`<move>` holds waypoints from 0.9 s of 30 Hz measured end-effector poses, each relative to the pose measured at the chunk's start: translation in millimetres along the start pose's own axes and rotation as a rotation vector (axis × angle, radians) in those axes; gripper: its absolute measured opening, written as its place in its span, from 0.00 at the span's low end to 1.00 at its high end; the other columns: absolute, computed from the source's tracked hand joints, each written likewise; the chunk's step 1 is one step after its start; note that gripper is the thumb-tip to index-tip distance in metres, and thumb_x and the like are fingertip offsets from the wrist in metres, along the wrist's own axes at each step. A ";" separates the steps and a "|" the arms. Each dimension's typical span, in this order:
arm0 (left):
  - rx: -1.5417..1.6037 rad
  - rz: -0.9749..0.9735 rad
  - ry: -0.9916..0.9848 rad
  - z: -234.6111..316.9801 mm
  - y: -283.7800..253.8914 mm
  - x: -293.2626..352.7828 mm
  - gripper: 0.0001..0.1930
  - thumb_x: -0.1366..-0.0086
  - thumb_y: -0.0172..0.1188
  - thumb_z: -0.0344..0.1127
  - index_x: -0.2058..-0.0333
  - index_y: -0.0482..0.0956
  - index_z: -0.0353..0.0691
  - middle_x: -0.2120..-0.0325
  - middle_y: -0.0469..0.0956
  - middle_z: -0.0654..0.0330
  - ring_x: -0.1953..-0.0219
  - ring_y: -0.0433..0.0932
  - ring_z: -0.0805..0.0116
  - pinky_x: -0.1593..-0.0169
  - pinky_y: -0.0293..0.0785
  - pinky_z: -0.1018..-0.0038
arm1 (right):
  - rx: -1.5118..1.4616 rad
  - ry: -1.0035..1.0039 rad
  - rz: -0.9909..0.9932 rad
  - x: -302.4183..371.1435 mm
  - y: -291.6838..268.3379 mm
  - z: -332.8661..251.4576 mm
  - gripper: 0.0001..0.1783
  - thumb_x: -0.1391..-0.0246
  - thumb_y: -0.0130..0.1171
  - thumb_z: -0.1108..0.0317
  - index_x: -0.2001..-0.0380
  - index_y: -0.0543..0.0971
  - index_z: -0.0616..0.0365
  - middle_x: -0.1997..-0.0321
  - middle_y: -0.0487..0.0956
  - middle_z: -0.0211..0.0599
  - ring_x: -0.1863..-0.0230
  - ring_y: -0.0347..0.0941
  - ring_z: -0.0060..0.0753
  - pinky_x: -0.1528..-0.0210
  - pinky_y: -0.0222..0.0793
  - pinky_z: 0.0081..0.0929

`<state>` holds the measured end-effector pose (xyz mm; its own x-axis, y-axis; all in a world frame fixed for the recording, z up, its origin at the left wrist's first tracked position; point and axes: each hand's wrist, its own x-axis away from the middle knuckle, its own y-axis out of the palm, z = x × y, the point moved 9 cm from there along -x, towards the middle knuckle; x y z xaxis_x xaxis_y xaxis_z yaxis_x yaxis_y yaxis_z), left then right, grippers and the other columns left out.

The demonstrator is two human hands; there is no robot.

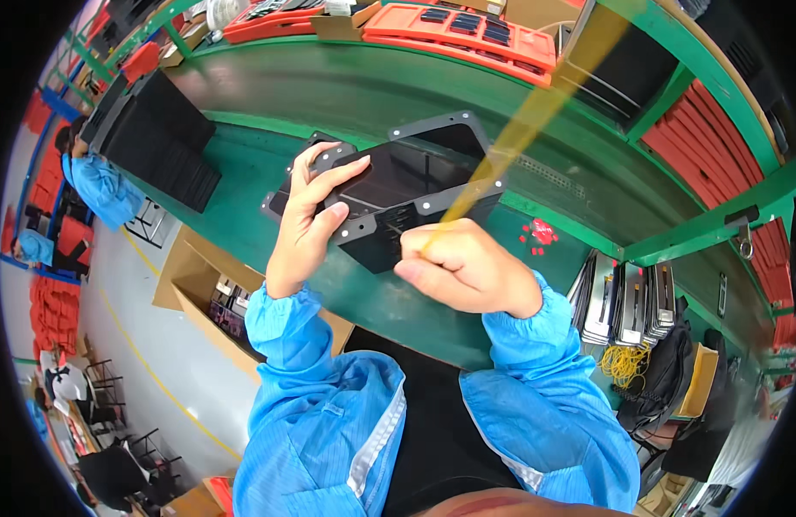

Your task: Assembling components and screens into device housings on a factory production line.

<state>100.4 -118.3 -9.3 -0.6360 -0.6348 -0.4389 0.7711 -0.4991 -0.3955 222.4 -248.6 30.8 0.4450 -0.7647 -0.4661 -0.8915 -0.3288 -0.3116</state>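
Note:
My left hand (307, 215) grips the left end of a stack of glossy black panels (415, 172) with pale dots at the corners. Its fingers spread over the top, and the thumb presses near the close edge. At the stack's near side, my right hand (467, 267) is closed in a fist, with the thumb against the forefinger. A blurred yellow strip (536, 108) runs from that fist toward the upper right, across the stack's right corner. What it is exactly does not show. Layered dark edges face the right knuckles.
Black trays (161, 138) are piled on the green bench (243, 159) at left. Small red pieces (540, 234) lie right of my right hand. Farther right are bundled panels (626, 302) and yellow bands (624, 364). An open carton (199, 284) stands left. A co-worker (105, 185) is far left.

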 end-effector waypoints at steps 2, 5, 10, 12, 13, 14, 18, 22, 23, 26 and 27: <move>-0.001 -0.001 0.020 7.2 -1.6 2.0 0.35 0.49 0.70 0.43 0.39 0.80 0.46 0.38 0.64 0.50 0.32 0.60 0.51 0.28 0.54 0.56 | 0.140 0.067 0.067 -2.2 -2.8 6.2 0.14 0.35 0.58 0.72 0.76 0.71 0.62 0.78 0.68 0.40 0.78 0.65 0.47 0.72 0.61 0.40; -0.005 -0.017 0.065 17.2 -1.0 2.9 0.37 0.54 0.72 0.47 0.41 0.82 0.45 0.39 0.64 0.49 0.33 0.62 0.51 0.29 0.57 0.57 | 0.210 -0.010 0.092 0.7 -5.8 -4.4 0.14 0.36 0.58 0.72 0.76 0.70 0.61 0.78 0.68 0.40 0.77 0.65 0.48 0.72 0.62 0.39; -0.209 0.050 0.173 18.7 3.3 -1.2 0.42 0.55 0.72 0.60 0.44 0.83 0.40 0.42 0.68 0.48 0.37 0.69 0.51 0.33 0.63 0.58 | 0.531 -0.189 0.084 -1.2 18.8 0.9 0.14 0.35 0.59 0.72 0.76 0.70 0.60 0.79 0.68 0.38 0.78 0.66 0.42 0.74 0.63 0.35; -0.174 0.092 0.245 24.2 2.1 -2.6 0.37 0.58 0.76 0.49 0.45 0.84 0.43 0.47 0.70 0.48 0.41 0.70 0.52 0.37 0.67 0.59 | 0.440 -0.187 0.232 2.9 6.1 1.1 0.14 0.34 0.58 0.71 0.76 0.70 0.59 0.79 0.68 0.37 0.78 0.66 0.39 0.74 0.63 0.34; -0.180 0.089 0.244 24.3 1.7 -5.9 0.37 0.58 0.76 0.49 0.45 0.84 0.43 0.47 0.70 0.48 0.41 0.70 0.52 0.37 0.67 0.59 | 0.352 -0.176 0.384 9.0 -7.7 1.7 0.14 0.34 0.58 0.71 0.75 0.70 0.58 0.79 0.68 0.36 0.78 0.67 0.36 0.75 0.62 0.33; -0.103 0.094 0.157 17.6 -2.2 -10.1 0.36 0.56 0.77 0.48 0.46 0.85 0.43 0.47 0.70 0.48 0.43 0.71 0.52 0.39 0.68 0.60 | 0.256 -0.165 0.529 16.2 -19.9 2.7 0.15 0.33 0.58 0.70 0.75 0.70 0.58 0.79 0.68 0.35 0.78 0.67 0.33 0.75 0.62 0.32; 0.077 0.196 -0.142 -23.9 -33.7 -6.1 0.30 0.50 0.77 0.46 0.47 0.85 0.43 0.48 0.72 0.48 0.46 0.73 0.53 0.43 0.71 0.62 | 0.036 -0.191 0.739 40.1 -53.1 -11.5 0.15 0.31 0.55 0.70 0.75 0.70 0.58 0.77 0.70 0.30 0.77 0.66 0.25 0.74 0.61 0.26; -0.267 0.450 -0.304 -72.3 -74.1 16.2 0.26 0.45 0.76 0.47 0.49 0.86 0.44 0.47 0.71 0.45 0.46 0.73 0.51 0.44 0.72 0.62 | 0.526 -0.019 0.811 58.0 -88.3 -36.7 0.13 0.32 0.56 0.71 0.74 0.73 0.62 0.76 0.71 0.28 0.76 0.65 0.20 0.73 0.61 0.22; -0.646 0.571 -0.249 -70.5 -82.5 30.5 0.26 0.44 0.76 0.49 0.49 0.86 0.44 0.47 0.71 0.45 0.46 0.73 0.49 0.44 0.72 0.61 | 0.624 0.082 0.831 64.8 -92.7 -31.6 0.12 0.32 0.56 0.72 0.73 0.74 0.63 0.76 0.72 0.27 0.76 0.64 0.18 0.72 0.61 0.21; -0.901 0.502 -0.103 -71.3 -71.6 45.0 0.29 0.45 0.77 0.47 0.45 0.84 0.47 0.46 0.71 0.42 0.44 0.72 0.43 0.41 0.70 0.56 | 0.593 0.013 0.905 74.2 -108.0 -38.9 0.11 0.34 0.59 0.72 0.72 0.77 0.63 0.76 0.72 0.25 0.76 0.63 0.15 0.73 0.60 0.21; -0.988 0.457 -0.048 -69.3 -69.3 50.2 0.30 0.45 0.77 0.46 0.43 0.82 0.48 0.46 0.72 0.41 0.44 0.71 0.42 0.40 0.69 0.54 | 0.600 0.063 0.890 73.6 -111.7 -35.7 0.11 0.34 0.60 0.71 0.72 0.78 0.62 0.77 0.72 0.25 0.76 0.63 0.15 0.74 0.61 0.21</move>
<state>12.8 -74.7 -59.7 -0.2776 -0.6731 -0.6855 0.5546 0.4704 -0.6864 351.8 -287.9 60.9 -0.3637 -0.6280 -0.6880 -0.6983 0.6726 -0.2448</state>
